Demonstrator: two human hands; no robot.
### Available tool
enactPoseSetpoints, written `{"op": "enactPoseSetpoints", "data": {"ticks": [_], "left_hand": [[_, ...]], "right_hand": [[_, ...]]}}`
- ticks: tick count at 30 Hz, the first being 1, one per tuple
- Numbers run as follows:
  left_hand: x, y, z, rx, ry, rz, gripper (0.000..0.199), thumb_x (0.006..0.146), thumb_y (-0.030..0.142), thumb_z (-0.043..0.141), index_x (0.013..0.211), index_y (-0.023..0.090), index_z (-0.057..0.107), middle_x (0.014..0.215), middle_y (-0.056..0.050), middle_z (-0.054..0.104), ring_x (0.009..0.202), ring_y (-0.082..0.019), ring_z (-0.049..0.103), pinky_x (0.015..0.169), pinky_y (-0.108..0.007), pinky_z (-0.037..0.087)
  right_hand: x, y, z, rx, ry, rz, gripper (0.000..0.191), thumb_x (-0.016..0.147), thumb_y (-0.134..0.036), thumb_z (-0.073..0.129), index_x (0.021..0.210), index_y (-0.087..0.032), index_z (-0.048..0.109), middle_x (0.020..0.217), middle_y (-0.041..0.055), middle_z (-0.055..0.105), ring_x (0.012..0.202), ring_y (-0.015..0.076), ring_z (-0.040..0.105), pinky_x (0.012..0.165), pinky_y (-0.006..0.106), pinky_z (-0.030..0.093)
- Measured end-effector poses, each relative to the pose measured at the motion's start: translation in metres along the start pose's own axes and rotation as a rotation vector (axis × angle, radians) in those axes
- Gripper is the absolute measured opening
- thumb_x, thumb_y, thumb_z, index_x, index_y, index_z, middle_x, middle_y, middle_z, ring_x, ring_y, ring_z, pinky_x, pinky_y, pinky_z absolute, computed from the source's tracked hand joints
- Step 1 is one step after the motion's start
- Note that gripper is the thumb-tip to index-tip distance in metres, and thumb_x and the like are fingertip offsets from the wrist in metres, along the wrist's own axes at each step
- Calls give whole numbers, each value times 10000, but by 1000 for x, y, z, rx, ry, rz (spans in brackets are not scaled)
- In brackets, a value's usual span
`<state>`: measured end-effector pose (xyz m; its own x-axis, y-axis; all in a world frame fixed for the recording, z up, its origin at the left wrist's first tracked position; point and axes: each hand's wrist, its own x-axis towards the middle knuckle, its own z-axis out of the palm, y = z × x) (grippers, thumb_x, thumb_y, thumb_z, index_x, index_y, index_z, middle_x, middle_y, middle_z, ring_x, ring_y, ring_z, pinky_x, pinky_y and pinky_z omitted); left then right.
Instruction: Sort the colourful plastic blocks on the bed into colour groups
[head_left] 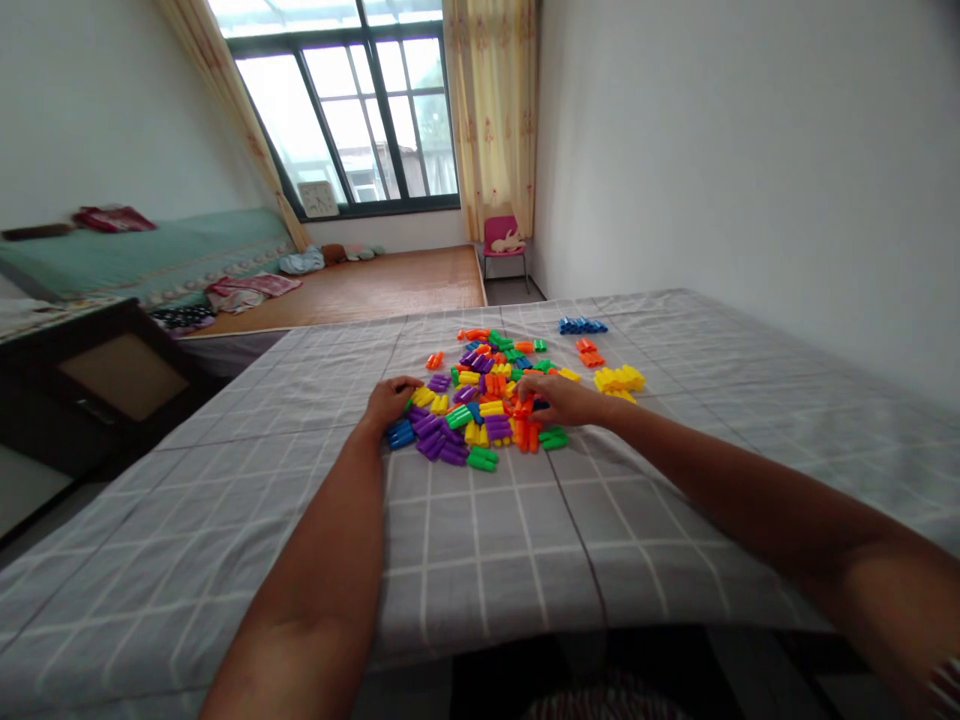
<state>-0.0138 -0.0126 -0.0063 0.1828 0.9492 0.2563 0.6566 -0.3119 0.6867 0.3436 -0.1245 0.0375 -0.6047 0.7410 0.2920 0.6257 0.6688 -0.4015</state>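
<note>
A heap of plastic toy building blocks [496, 428] in purple, yellow, green, orange and blue lies on the grey checked cloth [480, 560]. At the left edge of the heap rests my left hand [390, 402], fingers loosely curved and apart, beside yellow blocks [424, 397] and a blue block [400, 434]. My right hand [561, 399] reaches into the right side of the heap. Its thumb and fingers close on an orange block [523, 408], partly hidden by the fingers. Purple blocks [439, 440] lie between the hands, nearer to me.
Sorted groups stand apart at the right: blue blocks [582, 326], orange blocks [589, 353] and yellow blocks [619, 381]. A white wall [735, 160] runs along the right. Farther off are a wooden bed platform [405, 275], a pink chair [504, 238] and a dark cabinet [97, 380].
</note>
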Motion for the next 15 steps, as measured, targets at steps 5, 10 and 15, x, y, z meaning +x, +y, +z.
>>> {"op": "enactPoseSetpoints", "data": {"ticks": [5,10,15], "left_hand": [[0,1,-1,-19,3,-24,349,732,325,522,941,168,753,874,-49,755,777,-202,673,679,-266,520],[1,1,-2,17,4,-7,332,727,339,531,920,187,755,909,-38,757,838,-204,676,751,-273,523],[0,5,-6,5,-7,3,326,729,346,532,908,188,754,911,-39,758,835,-208,680,751,-277,525]], "right_hand": [[-3,-8,0,-19,-21,63,161,734,-244,688,846,-181,591,827,25,646,721,149,585,632,243,416],[4,-4,-25,-40,76,0,285,715,-180,669,996,-213,640,1015,53,671,942,201,604,808,310,466],[-7,81,-95,13,354,274,351,678,-252,701,1020,-192,649,1029,67,672,949,217,606,830,340,485]]}}
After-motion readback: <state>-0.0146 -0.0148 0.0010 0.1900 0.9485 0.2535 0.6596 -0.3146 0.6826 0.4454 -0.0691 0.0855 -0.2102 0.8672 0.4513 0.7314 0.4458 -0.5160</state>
